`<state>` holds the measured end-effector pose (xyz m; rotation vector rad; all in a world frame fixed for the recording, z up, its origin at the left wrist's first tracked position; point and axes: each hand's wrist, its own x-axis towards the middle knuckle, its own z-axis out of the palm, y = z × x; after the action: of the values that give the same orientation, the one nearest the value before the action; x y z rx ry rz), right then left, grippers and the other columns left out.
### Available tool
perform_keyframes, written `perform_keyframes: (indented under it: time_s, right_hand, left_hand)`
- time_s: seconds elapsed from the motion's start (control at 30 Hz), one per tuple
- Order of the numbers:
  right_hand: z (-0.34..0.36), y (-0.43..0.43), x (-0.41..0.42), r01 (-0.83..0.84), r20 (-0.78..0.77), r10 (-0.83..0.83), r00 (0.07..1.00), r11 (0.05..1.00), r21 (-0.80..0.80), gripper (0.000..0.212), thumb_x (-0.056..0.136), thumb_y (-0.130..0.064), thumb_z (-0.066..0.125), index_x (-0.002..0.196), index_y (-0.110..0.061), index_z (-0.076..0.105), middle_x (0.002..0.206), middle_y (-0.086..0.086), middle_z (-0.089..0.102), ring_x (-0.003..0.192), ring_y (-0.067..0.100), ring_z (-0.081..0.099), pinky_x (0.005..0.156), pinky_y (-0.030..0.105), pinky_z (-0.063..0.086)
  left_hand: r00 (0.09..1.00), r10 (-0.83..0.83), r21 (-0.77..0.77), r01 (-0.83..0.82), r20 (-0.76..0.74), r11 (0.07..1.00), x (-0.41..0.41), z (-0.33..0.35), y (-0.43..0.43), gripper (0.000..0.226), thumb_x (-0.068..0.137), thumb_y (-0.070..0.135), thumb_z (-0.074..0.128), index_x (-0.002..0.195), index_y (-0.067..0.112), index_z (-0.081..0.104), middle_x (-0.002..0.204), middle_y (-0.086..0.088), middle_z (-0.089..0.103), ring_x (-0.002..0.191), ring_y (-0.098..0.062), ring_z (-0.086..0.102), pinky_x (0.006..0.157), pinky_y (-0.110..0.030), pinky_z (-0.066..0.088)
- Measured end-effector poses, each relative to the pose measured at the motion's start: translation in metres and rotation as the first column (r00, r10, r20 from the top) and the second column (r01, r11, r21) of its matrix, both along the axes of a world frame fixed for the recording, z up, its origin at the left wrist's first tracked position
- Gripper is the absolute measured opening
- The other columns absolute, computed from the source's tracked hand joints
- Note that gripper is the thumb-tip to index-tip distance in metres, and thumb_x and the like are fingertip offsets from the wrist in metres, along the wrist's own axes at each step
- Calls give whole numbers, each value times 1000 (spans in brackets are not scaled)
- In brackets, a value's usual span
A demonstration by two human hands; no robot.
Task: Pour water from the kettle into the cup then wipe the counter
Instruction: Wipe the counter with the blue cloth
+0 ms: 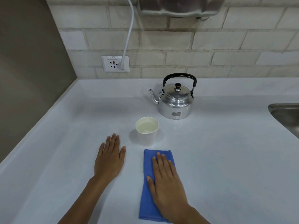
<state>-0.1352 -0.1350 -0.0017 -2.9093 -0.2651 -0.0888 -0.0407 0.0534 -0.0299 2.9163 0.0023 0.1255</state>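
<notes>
A shiny metal kettle (175,102) with a black handle stands upright at the back of the white counter (64,126), its spout pointing left. In front of it stands a white paper cup (146,130) holding water. A folded blue cloth (148,188) lies flat near the front edge. My right hand (166,183) rests palm down on the cloth, fingers stretched out. My left hand (110,159) lies flat on the bare counter, left of the cup, holding nothing.
A steel sink (286,115) is set into the counter at the far right. A wall socket (115,63) with a white cable plugged in sits on the tiled back wall. A brown side wall bounds the counter on the left.
</notes>
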Motion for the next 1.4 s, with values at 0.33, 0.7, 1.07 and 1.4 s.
perform_keyframes:
  time_s: [0.33,0.7,1.07,1.4]
  right_hand:
    - [-9,-89,79,258,11,-257,966,966,-21,58,100,-34,17,145,-3,-2,157,15,-1,145,25,-1,119,35,-1]
    - [-16,-109,84,-143,-1,143,990,990,8,52,98,-41,17,139,-30,-15,150,-17,-13,138,-1,-18,115,23,-12]
    - [0,-59,202,-448,-87,449,890,894,32,51,100,-28,26,147,-18,7,158,-2,9,143,7,1,116,24,-1]
    - [-13,-93,158,-418,-33,420,907,907,52,50,100,-32,24,146,-26,2,151,-17,-3,142,0,-4,116,23,-5]
  left_hand:
    - [999,6,48,-8,38,999,1,-4,-3,57,96,36,14,144,10,-4,157,-6,-1,144,-20,-1,117,-35,0]
    - [999,4,9,-4,46,1000,1,-5,-2,58,96,37,14,143,11,-7,157,-4,-3,144,-18,-4,116,-34,-2]
    - [999,13,30,-14,50,999,-1,-4,-5,56,96,38,10,143,13,-8,157,-3,-5,144,-17,-6,116,-32,-4]
    - [997,-6,-6,6,77,1000,-1,-4,0,57,95,41,10,144,15,-6,157,0,-3,144,-14,-4,114,-29,-6]
